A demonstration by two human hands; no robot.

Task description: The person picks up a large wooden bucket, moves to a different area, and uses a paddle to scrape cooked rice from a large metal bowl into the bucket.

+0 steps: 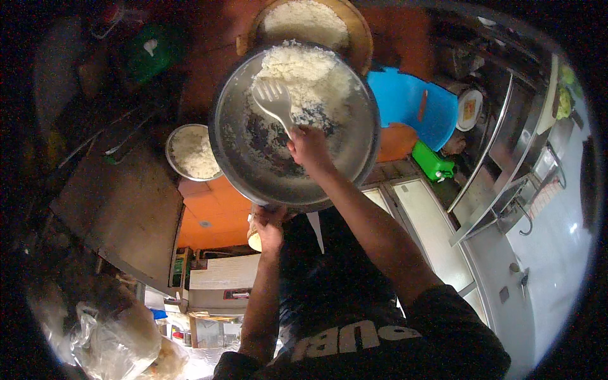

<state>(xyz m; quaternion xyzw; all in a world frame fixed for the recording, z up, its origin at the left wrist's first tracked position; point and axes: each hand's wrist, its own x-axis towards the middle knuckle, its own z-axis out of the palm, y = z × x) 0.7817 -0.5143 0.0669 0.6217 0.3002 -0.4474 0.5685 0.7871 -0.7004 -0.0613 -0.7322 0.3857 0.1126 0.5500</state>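
Observation:
A large round metal pan is tilted in front of me, its far edge over a wooden tub that holds white rice. Cooked rice lies heaped at the pan's far side, with a thin stuck layer over the bottom. My right hand grips the handle of a pale slotted serving spoon, whose head is at the edge of the rice. At the pan's near rim, my left hand holds the pan from below; its fingertips are partly hidden.
To the left stands a metal bowl of rice on the orange tiled floor. A blue plastic container and a green jerrycan are on the right. A brown board-like surface is at the left, plastic bags at lower left.

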